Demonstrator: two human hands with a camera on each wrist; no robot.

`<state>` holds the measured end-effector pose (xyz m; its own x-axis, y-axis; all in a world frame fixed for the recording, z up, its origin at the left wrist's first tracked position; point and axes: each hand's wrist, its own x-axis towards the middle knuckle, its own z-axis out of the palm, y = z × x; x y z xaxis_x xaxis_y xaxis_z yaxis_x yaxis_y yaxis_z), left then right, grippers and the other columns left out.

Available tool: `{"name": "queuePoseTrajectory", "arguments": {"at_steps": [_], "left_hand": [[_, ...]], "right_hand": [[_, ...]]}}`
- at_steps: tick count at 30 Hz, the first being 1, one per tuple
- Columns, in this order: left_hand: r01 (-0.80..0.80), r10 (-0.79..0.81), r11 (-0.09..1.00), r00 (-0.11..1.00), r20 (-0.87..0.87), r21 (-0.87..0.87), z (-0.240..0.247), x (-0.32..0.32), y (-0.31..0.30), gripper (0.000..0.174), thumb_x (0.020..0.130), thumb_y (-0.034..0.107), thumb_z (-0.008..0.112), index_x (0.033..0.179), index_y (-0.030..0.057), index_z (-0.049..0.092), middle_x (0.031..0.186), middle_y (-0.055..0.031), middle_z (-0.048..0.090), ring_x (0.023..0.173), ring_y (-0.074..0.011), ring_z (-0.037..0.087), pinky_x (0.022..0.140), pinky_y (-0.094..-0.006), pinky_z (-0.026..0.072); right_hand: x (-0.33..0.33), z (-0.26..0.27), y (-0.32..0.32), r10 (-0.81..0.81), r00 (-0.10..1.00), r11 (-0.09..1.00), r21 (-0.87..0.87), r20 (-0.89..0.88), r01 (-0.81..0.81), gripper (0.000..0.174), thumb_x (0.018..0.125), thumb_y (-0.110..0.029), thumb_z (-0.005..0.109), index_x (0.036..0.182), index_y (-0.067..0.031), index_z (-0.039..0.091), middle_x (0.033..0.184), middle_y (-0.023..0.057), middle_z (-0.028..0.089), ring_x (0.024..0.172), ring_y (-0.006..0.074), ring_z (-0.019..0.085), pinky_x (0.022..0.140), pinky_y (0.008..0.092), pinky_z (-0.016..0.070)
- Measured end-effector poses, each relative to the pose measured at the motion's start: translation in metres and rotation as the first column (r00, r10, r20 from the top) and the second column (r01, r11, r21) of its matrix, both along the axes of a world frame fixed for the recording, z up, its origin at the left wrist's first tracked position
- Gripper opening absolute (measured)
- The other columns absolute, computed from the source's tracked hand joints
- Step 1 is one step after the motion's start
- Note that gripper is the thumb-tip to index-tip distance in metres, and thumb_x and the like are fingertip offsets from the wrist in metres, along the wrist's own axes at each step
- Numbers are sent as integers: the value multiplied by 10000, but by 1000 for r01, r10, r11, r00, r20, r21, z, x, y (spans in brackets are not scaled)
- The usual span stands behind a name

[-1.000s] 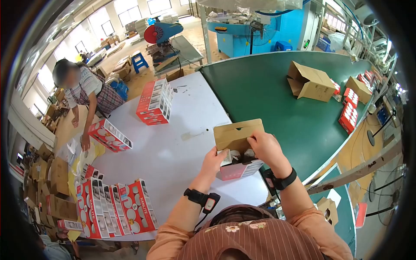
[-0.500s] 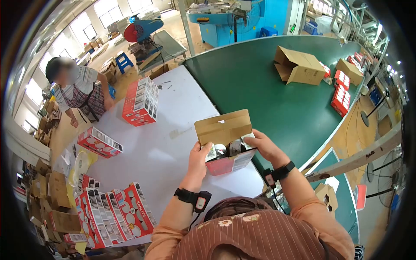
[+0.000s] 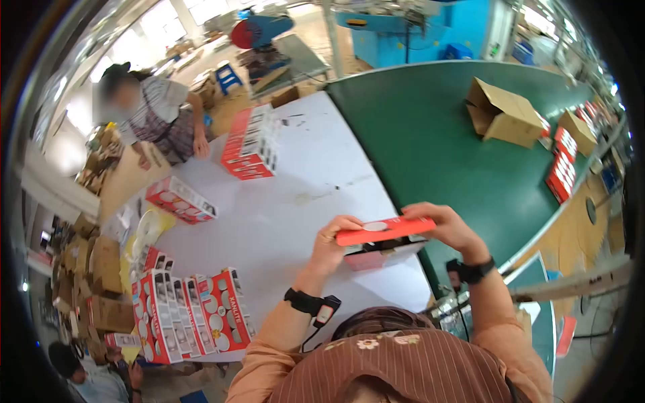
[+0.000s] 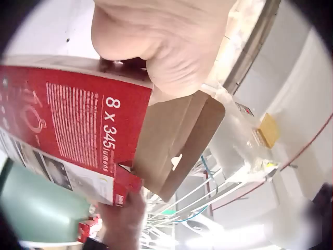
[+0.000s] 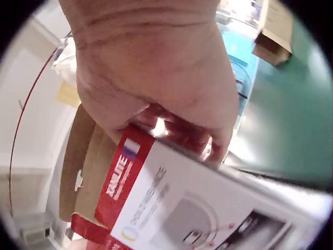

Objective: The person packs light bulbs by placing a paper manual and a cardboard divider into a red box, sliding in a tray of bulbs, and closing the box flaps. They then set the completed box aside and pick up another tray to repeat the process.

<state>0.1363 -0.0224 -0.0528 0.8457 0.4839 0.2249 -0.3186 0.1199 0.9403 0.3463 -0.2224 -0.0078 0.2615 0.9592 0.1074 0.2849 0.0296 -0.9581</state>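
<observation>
In the head view a carton [image 3: 383, 258] stands near the person's body, its red-faced lid flap [image 3: 385, 232] tilted over the opening. The left hand [image 3: 330, 243] holds the flap's left end, and the right hand [image 3: 451, 230] holds its right end, fingers curled over the edge. Dark contents show in the gap beneath the flap. In the left wrist view the carton's red printed side [image 4: 78, 120] lies below the left hand [image 4: 161, 41]; the flap's brown inner side [image 4: 177, 140] leans away. The right wrist view has the right hand [image 5: 156, 67] over the white printed side [image 5: 182, 203].
Red and white boxes [image 3: 188, 316] stand in a row at the table's near left. Another box [image 3: 181, 200] and a stack [image 3: 251, 142] are farther back. A person [image 3: 154, 114] stands behind them. An open brown carton [image 3: 507, 113] lies on the green table [image 3: 430, 134].
The lid flap has swung from upright, brown side showing, toward the body, so its red face now shows. Both hands have moved onto the flap. The head view has shifted.
</observation>
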Motion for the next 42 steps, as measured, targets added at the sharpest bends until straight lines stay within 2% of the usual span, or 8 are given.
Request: {"name": "queuePoseTrajectory", "arguments": {"at_steps": [3, 11, 21, 27, 29, 33, 38, 42], "left_hand": [[17, -9, 986, 999, -50, 163, 5, -5, 3, 243, 807, -114, 578, 997, 22, 642, 1079, -83, 605, 1036, -198, 570, 924, -324, 456], [257, -180, 899, 955, -235, 355, 39, -26, 8, 426, 840, 97, 673, 1255, 65, 580, 1291, -107, 514, 1143, -221, 522, 975, -339, 428], [275, -26, 509, 952, -304, 816, 49, -24, 3, 441, 832, 150, 665, 1269, 130, 605, 1345, -141, 480, 1191, -318, 480, 1021, -411, 391], [267, 135, 209, 945, -299, 941, 59, -32, -7, 504, 824, 269, 678, 1308, 179, 572, 1390, -134, 445, 1215, -335, 453, 1049, -478, 342], [259, 163, 124, 947, -277, 958, 66, -31, -11, 532, 816, 287, 685, 1324, 194, 556, 1396, -134, 442, 1216, -335, 454, 1050, -494, 335], [237, 254, 31, 938, -237, 971, 64, -15, -24, 642, 788, 311, 712, 1374, 173, 489, 1327, -131, 477, 1167, -327, 476, 1022, -486, 351], [257, 319, 28, 913, -253, 966, 51, -3, -29, 704, 763, 310, 739, 1383, 129, 458, 1206, -108, 517, 1007, -295, 530, 897, -435, 429], [214, 367, 17, 907, -205, 977, 49, 0, -31, 714, 737, 273, 756, 1370, 116, 466, 1168, -100, 528, 927, -285, 546, 837, -417, 443]], "right_hand": [[-12, 39, -7, 89, 990, 982, -155, -107, -105, 519, 824, -274, 730, 1257, -22, 593, 1383, 161, 480, 1269, 274, 463, 1070, 384, 351], [-22, 37, -9, 67, 989, 988, -148, 131, -47, 460, 837, -160, 685, 1277, -64, 588, 1347, 162, 495, 1220, 295, 496, 1021, 379, 408], [-26, 23, -9, 48, 922, 998, -64, 385, -26, 506, 802, -75, 711, 1290, -141, 596, 1377, 160, 470, 1244, 306, 464, 1012, 387, 431], [-30, 29, -13, 88, 735, 996, -68, 672, -57, 593, 790, -148, 730, 1348, -189, 532, 1396, 158, 453, 1253, 334, 456, 1022, 418, 415], [-35, 29, -14, 52, 537, 999, -40, 842, -35, 642, 766, -183, 741, 1364, -213, 509, 1391, 151, 461, 1252, 332, 460, 1025, 435, 403], [-38, 20, -15, -19, 507, 999, 31, 862, -15, 665, 744, -182, 750, 1363, -221, 510, 1381, 144, 474, 1247, 326, 466, 1024, 439, 395], [-62, 25, -12, -242, 519, 969, 182, 820, 164, 585, 698, -145, 766, 1256, -179, 593, 1292, 101, 528, 1201, 308, 488, 991, 443, 399], [-93, 2, -4, -476, 588, 877, 404, 654, 260, 191, 705, -80, 752, 883, -82, 684, 839, 39, 611, 792, 267, 587, 686, 352, 496]]}}
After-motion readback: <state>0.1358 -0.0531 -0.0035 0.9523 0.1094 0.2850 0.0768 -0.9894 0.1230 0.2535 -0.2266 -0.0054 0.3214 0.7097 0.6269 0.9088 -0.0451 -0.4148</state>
